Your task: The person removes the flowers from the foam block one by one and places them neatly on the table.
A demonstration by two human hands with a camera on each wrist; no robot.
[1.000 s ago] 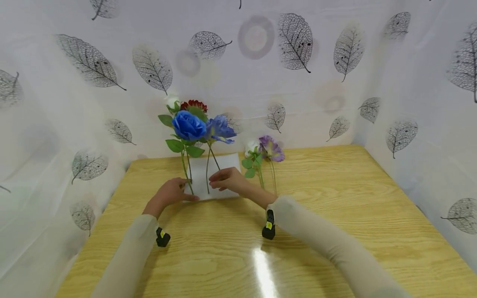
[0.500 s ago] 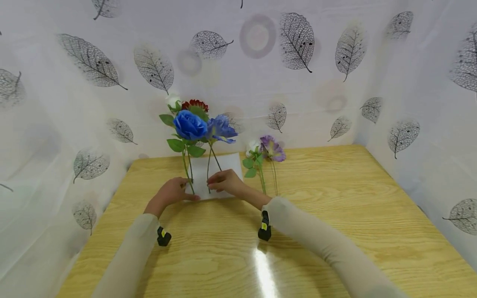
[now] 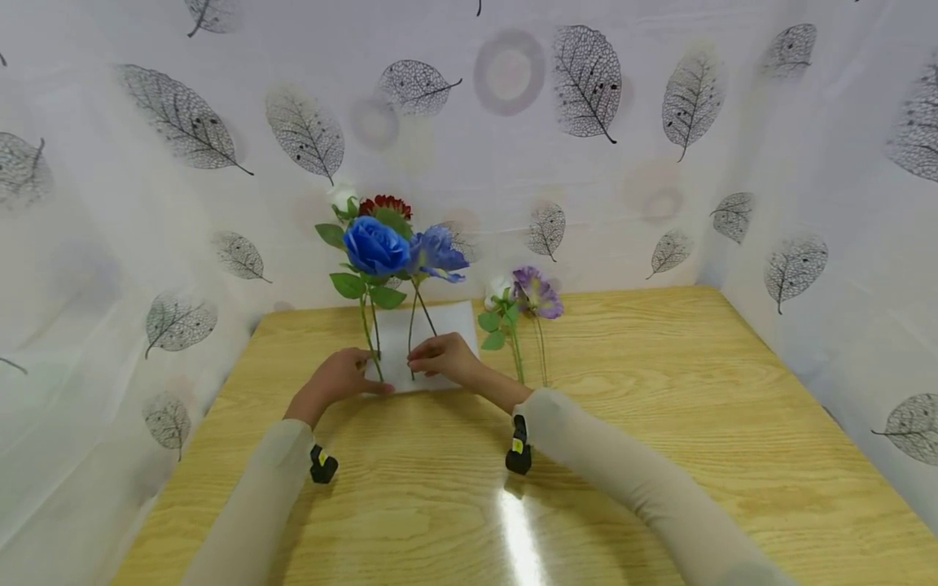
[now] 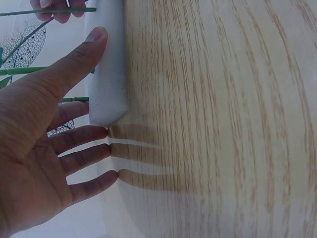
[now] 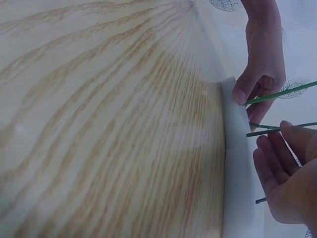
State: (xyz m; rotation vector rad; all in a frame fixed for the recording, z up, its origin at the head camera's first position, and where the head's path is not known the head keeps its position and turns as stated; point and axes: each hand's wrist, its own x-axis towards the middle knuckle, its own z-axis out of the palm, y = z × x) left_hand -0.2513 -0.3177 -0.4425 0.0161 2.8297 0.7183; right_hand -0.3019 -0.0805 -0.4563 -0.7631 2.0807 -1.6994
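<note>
On a white foam block (image 3: 396,325) at the back of the table stand several artificial flowers: a blue rose (image 3: 376,246), a ruffled blue flower (image 3: 437,254), a red flower (image 3: 386,205) and a white one (image 3: 342,198). My right hand (image 3: 449,358) pinches a thin green stem (image 5: 262,132) low down, near where it meets the foam; this stem rises to the ruffled blue flower. With straight, spread fingers, my left hand (image 4: 54,119) steadies the block's left corner, thumb on its front edge and fingertips along its side. The rose's stem (image 3: 370,338) passes between thumb and fingers.
Right of the block, a purple flower (image 3: 537,293) and a white flower with green leaves (image 3: 493,330) lie at the table's back. A leaf-print curtain (image 3: 506,163) surrounds the wooden table (image 3: 659,407). Each wrist carries a small black camera (image 3: 519,448).
My right hand has shifted slightly left, from beside the thin stem to pinching it. My left hand keeps its place on the block, and the flowers stand as before.
</note>
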